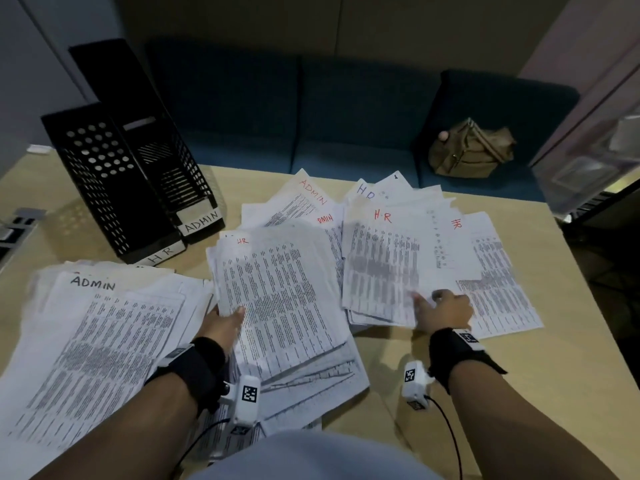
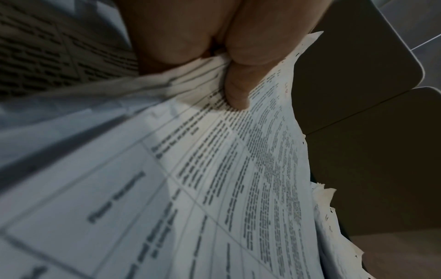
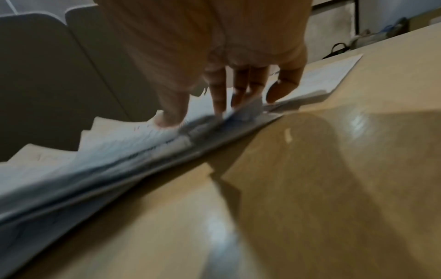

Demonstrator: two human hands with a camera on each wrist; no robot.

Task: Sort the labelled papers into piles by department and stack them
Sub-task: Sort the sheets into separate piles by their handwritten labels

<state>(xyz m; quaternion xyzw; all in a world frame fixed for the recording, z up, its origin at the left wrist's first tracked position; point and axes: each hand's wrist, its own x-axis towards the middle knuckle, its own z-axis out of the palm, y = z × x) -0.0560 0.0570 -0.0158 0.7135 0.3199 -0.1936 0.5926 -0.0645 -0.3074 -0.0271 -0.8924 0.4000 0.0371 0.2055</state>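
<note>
Printed sheets labelled HR or ADMIN cover the wooden table (image 1: 485, 393). My left hand (image 1: 225, 323) grips the near left edge of a lifted HR stack (image 1: 277, 292), thumb on top (image 2: 236, 94), fingers hidden beneath. An ADMIN pile (image 1: 97, 344) lies at the left. My right hand (image 1: 440, 310) pinches the lower corner of an HR sheet (image 1: 381, 268) on the loose spread; in the right wrist view its fingertips (image 3: 219, 105) sit on the sheet's edge (image 3: 143, 143). More ADMIN and HR sheets (image 1: 311, 199) fan out behind.
Two black mesh file holders stand at the back left, labelled HR (image 1: 104, 188) and ADMIN (image 1: 173, 161). A blue sofa (image 1: 311, 109) with a tan bag (image 1: 471, 150) runs behind the table. The table's right edge (image 1: 571, 271) is close to the paper spread.
</note>
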